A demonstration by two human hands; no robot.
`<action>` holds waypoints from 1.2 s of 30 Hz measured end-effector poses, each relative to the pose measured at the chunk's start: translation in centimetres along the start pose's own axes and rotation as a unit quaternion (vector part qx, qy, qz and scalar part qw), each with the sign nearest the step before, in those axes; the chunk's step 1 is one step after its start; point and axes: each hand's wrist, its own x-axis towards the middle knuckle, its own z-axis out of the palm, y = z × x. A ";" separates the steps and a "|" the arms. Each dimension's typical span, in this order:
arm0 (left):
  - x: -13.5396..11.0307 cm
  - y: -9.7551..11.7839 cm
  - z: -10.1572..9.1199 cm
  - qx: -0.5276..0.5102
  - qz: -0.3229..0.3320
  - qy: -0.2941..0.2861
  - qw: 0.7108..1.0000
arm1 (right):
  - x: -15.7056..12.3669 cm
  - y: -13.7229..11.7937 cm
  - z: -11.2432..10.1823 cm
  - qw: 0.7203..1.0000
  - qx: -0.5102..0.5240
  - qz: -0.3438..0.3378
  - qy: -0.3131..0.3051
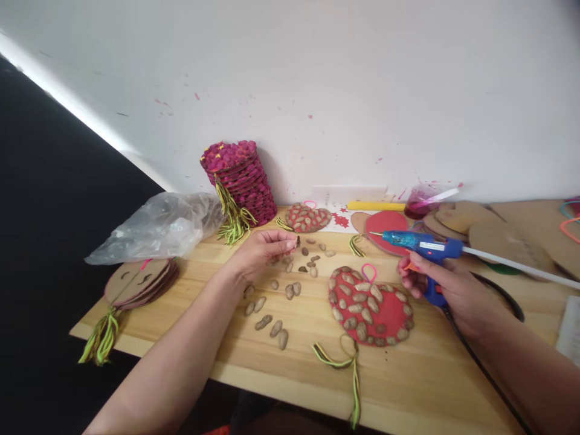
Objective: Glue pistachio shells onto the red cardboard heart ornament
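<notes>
Between the thumb and fingers of my left hand (pixel 265 251) is a peanut (pixel 298 241), held above several loose peanuts (pixel 290 291) on the wooden table. My right hand (pixel 446 287) grips a blue hot glue gun (pixel 414 241) by its handle, with the nozzle pointing left and a long white glue stick (pixel 521 266) out of the back. Below the nozzle lies a red cardboard piece (pixel 394 308) with peanuts along its rim and over its left part. It has a pink loop (pixel 369 273) on top and a yellow-green tassel (pixel 354 374) below.
At the back stands a stack of magenta decorated pieces (pixel 244 181) beside a clear plastic bag (pixel 158 226). A second peanut-covered piece (pixel 308 217), a cup of dark pink liquid (pixel 417 205) and cardboard shapes (pixel 507 241) lie along the wall. Cardboard discs (pixel 140 284) with a tassel are at left.
</notes>
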 end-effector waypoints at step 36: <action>-1.6 -1.0 15.3 0.657 0.482 -0.243 0.526 | -0.3 -0.7 0.7 0.997 0.075 -0.012 -0.006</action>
